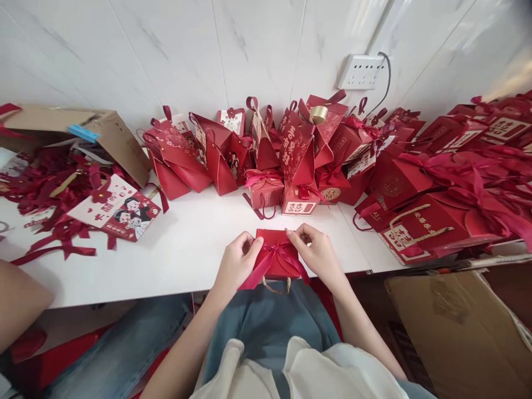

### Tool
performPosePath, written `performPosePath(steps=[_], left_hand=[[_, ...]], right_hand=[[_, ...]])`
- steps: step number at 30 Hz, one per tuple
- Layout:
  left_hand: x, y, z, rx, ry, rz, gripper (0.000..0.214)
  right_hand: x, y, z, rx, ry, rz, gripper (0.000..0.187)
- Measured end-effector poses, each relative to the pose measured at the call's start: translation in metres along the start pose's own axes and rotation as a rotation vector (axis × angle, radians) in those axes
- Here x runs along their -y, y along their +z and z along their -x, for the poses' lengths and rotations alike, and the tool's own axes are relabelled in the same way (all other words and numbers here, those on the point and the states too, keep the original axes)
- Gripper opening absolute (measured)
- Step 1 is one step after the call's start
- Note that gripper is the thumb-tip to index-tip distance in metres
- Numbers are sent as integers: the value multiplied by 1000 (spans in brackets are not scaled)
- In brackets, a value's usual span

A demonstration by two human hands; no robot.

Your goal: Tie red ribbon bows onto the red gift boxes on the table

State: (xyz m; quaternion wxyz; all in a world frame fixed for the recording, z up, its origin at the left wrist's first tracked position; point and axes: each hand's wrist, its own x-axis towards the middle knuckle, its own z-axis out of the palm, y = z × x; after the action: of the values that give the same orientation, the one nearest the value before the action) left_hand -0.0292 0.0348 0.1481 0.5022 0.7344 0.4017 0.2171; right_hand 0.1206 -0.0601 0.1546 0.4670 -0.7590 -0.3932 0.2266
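Just below the centre of the head view, the left hand [241,256] and right hand [315,250] grasp opposite sides of a red gift box [283,270] with a magenta ribbon bow [276,250], at the white tabletop's [178,271] front edge. A brown cardboard box [122,145] sits at the frame's left.

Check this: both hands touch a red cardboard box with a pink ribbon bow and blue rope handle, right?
No, the head view shows a beige rope handle, not blue. The left hand and right hand touch the red cardboard box with its pink ribbon bow.
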Motion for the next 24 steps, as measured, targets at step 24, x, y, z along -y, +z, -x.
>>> performPosePath(steps=[24], left_hand=[[7, 21, -2, -169, -46, 206, 44]], right_hand=[[-47, 19, 14, -74, 4, -464, 37]])
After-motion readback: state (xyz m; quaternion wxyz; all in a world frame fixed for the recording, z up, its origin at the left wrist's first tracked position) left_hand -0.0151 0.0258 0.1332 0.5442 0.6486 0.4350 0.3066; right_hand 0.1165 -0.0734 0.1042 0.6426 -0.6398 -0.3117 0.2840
